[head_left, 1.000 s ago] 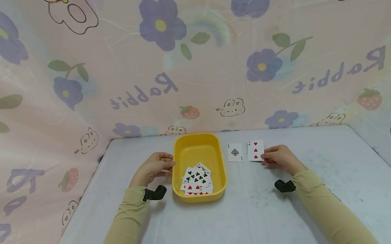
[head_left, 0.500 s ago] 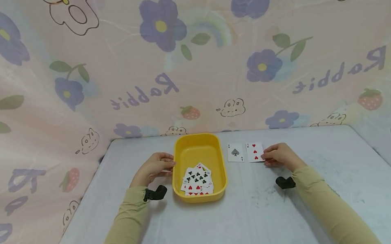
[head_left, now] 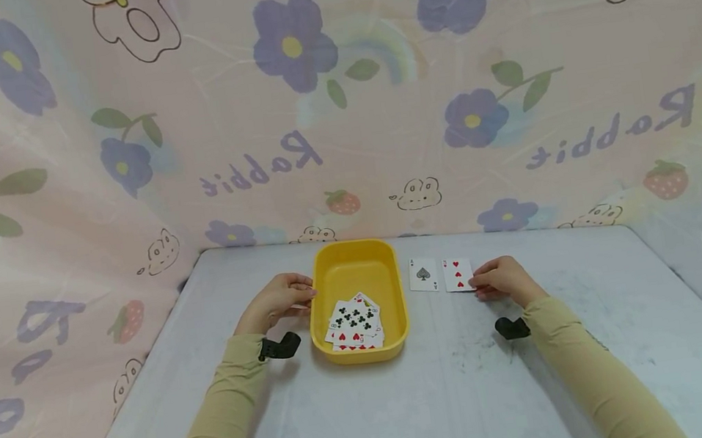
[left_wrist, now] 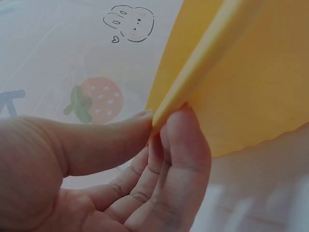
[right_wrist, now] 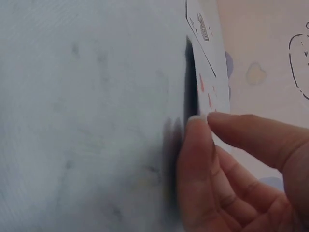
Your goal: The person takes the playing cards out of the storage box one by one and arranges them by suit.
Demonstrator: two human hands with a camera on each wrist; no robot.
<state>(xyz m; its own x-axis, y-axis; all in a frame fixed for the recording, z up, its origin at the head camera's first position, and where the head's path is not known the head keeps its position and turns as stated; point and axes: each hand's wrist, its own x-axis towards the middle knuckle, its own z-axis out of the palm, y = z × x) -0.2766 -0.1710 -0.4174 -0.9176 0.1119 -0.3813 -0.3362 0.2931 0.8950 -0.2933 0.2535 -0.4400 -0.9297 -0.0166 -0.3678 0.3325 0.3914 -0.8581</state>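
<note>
Gripping the left rim of the yellow tray, the left hand has its thumb and a fingertip pressed together on the edge, as the left wrist view shows; whether the other fingers help is unclear. The tray has barely shifted over the last second, nor has the loose pile of cards inside it, gathered at the near end with a club card on top and red hearts showing below. To the right of the tray, apart from it, the ace of spades lies face up on the white table, unmoved as well. Just beside it, with a narrow gap between, is the three of hearts, also face up. This card is what has changed: a second ago its far edge stood about level with the ace's, and now it sits slightly nearer the person and a touch closer to the ace. The right hand pinches it between thumb and finger, and in the right wrist view a dark shadow runs along one edge, so that edge seems slightly raised. So small a shift suggests adjusting rather than carrying, and with the fingers not yet off it, the card is probably not settled
</note>
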